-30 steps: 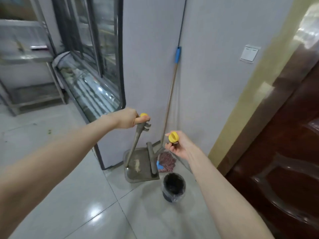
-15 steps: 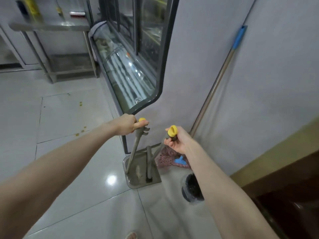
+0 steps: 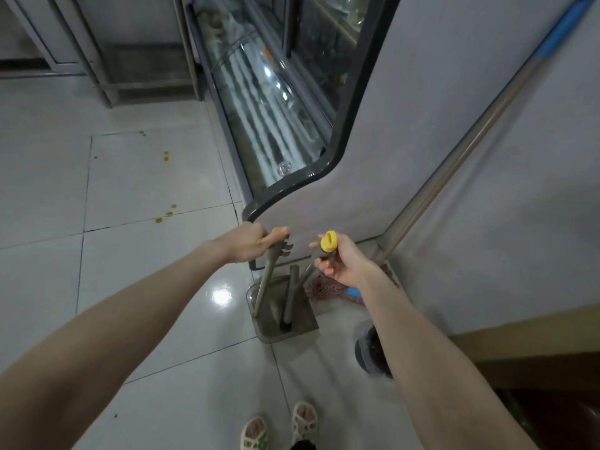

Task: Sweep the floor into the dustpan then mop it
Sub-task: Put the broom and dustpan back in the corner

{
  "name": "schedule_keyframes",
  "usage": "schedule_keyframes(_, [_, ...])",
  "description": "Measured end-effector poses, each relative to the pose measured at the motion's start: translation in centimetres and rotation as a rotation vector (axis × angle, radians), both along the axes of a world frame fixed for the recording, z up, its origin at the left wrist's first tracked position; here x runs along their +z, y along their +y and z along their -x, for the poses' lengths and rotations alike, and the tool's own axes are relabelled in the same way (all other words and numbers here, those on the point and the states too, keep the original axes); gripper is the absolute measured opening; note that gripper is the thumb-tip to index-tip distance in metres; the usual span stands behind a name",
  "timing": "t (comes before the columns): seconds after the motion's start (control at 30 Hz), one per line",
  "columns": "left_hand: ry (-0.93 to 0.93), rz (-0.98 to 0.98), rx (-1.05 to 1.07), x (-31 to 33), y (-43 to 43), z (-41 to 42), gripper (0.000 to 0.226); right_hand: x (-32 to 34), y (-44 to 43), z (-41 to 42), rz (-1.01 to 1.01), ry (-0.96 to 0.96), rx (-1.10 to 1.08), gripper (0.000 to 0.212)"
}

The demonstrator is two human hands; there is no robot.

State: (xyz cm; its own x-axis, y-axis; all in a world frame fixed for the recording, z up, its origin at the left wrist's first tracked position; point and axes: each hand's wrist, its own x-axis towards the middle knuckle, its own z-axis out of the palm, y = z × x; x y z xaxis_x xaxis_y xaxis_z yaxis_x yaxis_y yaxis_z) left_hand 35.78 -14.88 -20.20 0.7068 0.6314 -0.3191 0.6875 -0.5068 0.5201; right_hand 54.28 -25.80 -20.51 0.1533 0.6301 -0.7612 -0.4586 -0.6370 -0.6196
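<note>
The view has tipped down since the earlier frame; both grips look unchanged. Left to right: crumbs on the floor, left hand wrapped around the dustpan handle, right hand loosely curled round the broom handle. Both are probably light, stiff plastic, best held high; the dustpan rests by the cabinet corner, the mop leaning on the wall.

Head-worn view, steeply downward, close.

Bare forearms, no sleeves; pale openwork sandals.
</note>
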Motion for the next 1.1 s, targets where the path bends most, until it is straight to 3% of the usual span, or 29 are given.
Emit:
schedule_keyframes(0.13, [-0.010, 0.068, 0.023, -1.2, 0.8, -0.9, 0.083, -1.3, 1.3, -0.9, -0.001, -0.003, 0.022, 0.029])
schedule_keyframes(0.33, [0.015, 0.114, 0.096, -2.6, 1.8, -2.2, 0.070, -2.3, 3.2, -2.1, -0.010, -0.133, 0.175, 0.055])
schedule_keyframes(0.57, [0.062, 0.110, 0.086, -3.4, 2.2, -3.3, 0.073, -3.1, 3.5, -4.2, -0.126, -0.067, 0.246, 0.070])
schedule_keyframes(0.73, [0.074, 0.091, 0.074, -3.7, 2.4, -3.6, 0.077, -3.2, 4.0, -4.3, -0.151, -0.133, 0.282, 0.086])
schedule_keyframes(0.87, [0.045, 0.093, 0.121, -3.4, 2.2, -3.7, 0.071, -2.9, 4.7, -4.4, -0.172, -0.146, 0.265, 0.074])
schedule_keyframes(1.1, [-0.013, 0.115, 0.229, -3.4, 2.4, -4.4, 0.061, -2.2, 6.6, -5.4, -0.189, -0.161, 0.292, 0.075])
